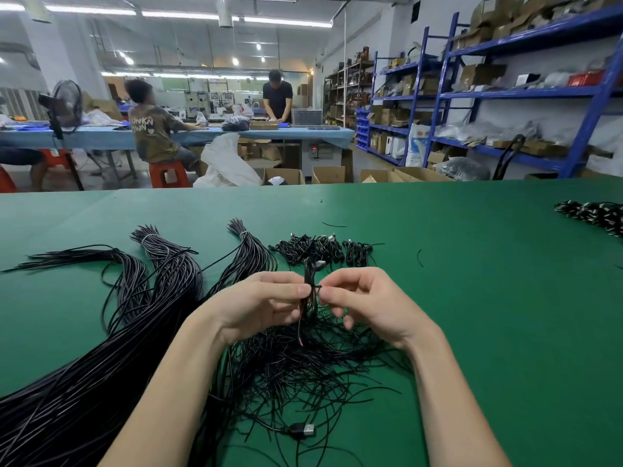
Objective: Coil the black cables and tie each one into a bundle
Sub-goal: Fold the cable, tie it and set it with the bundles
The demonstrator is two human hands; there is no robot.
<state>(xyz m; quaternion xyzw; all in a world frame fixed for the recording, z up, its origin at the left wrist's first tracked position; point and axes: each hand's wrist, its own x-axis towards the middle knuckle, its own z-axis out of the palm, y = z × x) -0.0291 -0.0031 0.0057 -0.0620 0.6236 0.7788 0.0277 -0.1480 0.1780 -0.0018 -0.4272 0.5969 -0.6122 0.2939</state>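
Both hands meet just above the green table (472, 298), working on one coiled cable (309, 291) that stands roughly upright between them. The left hand (266, 305) pinches the coil at its waist, thumb and fingers curled round the gathered loops so they cannot spring apart, while the right hand (364, 298) pinches the short ends of a thin tie (319, 287) that sticks out from the side of the coil; it looks like the twisting or tightening step, with one hand as clamp and the other as the turner. The coil is held up off the surface, probably so the tie can pass all the way round it. Directly beneath the hands lies a loose heap of thin black ties (303, 365), close enough that the next one can be picked without reaching. To the left, long sheaves of uncoiled cables (84, 382) run from the near edge toward the far side, some bound near their far ends with pale bands, forming the supply. Just beyond the hands sits a row of finished bundles (320, 251), set down within easy reach as each is done. A single cable with a plug (303, 430) lies near the bottom edge, between the forearms. Another dark pile of cables (593, 215) rests at the far right, well apart.
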